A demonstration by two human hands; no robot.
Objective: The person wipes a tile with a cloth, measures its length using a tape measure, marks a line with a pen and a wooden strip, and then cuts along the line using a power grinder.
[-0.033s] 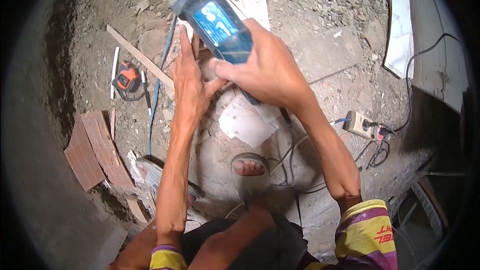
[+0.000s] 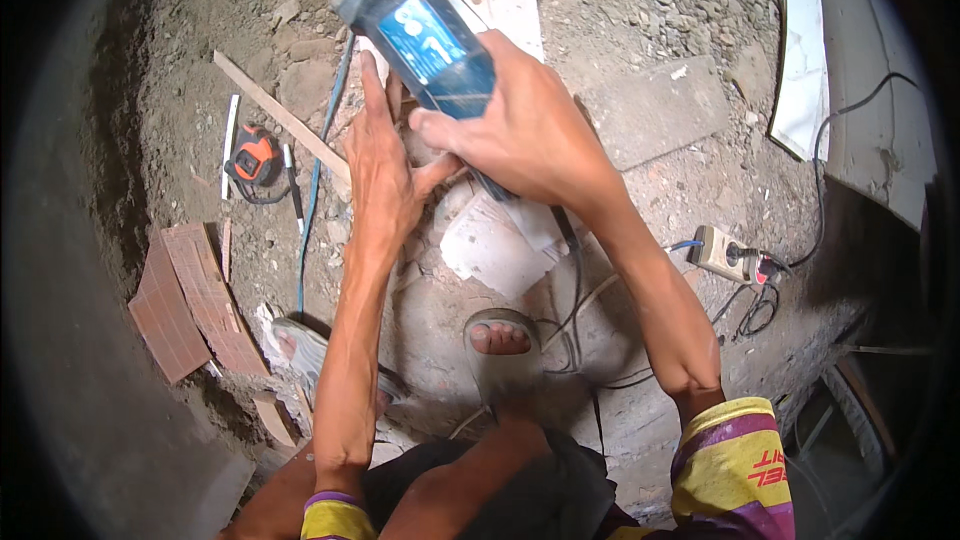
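An angle grinder [image 2: 420, 35] with a blue body and grey head is in my right hand [image 2: 540, 125], its fingers wrapped round the rear of the body. The grinder points up and to the left, above the rubble; its head is partly cut off by the picture's upper edge. Just left of it and lower, my left hand [image 2: 385, 165] has its fingers stretched forward and its thumb spread toward my right hand. What lies beneath the left palm is mostly hidden. A broken white tile piece [image 2: 490, 245] rests on the ground below my hands.
Left of my hands lie a wooden strip [image 2: 280, 110], an orange and black tape measure [image 2: 257, 155], a marker [image 2: 292, 185] and brown tile pieces [image 2: 200, 285]. At right are a socket strip [image 2: 722, 253] with cables, a grey slab [image 2: 655, 110] and a long white tile [image 2: 800, 60].
The grinder and my right hand have shifted slightly up and to the left. My left hand has hardly moved.
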